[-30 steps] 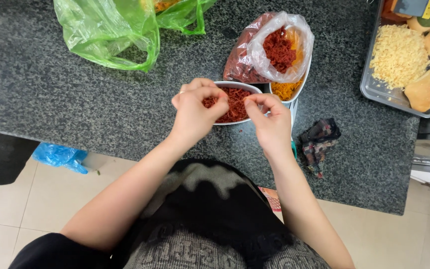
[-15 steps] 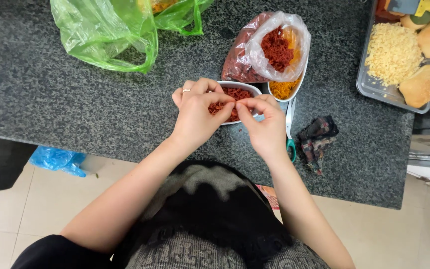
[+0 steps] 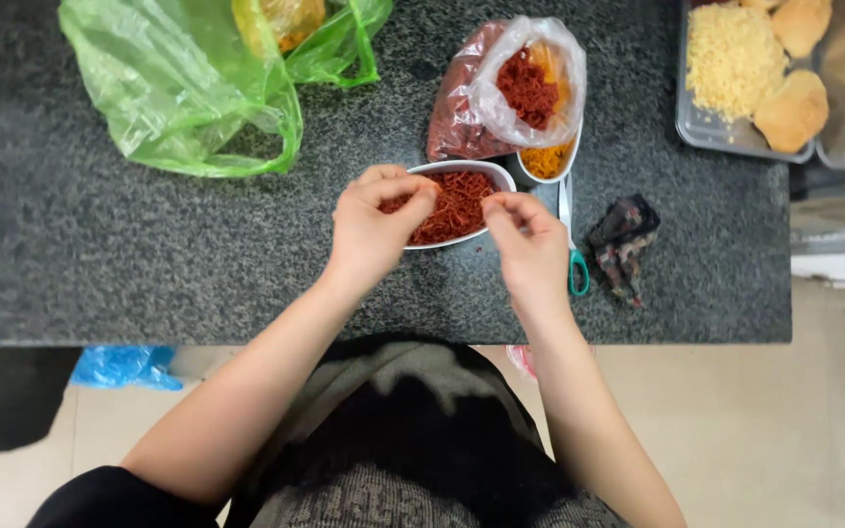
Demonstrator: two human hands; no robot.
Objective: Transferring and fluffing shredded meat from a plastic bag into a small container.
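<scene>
A white oval bowl [image 3: 501, 177] of red shredded pieces [image 3: 457, 205] sits on the dark speckled granite counter [image 3: 100, 254]. My left hand [image 3: 374, 230] hovers over the bowl's left side, fingertips pinched on a bit of the red shreds. My right hand [image 3: 530, 244] is just right of the bowl, fingers curled together near its rim; whether it holds a piece is unclear. Behind the bowl stands a clear plastic bag [image 3: 525, 88] with more red shreds.
A small bowl of orange shreds [image 3: 548, 159] sits behind the right hand. Scissors with green handles [image 3: 571, 264] and a dark crumpled wrapper [image 3: 623, 240] lie at right. Green plastic bags [image 3: 188, 88] lie back left; a metal tray [image 3: 701, 132] with crumbs and breaded pieces back right.
My two hands, held close together over the bowl, have drawn slightly apart. The left stays over the shreds and the right has shifted toward the bowl's right rim.
</scene>
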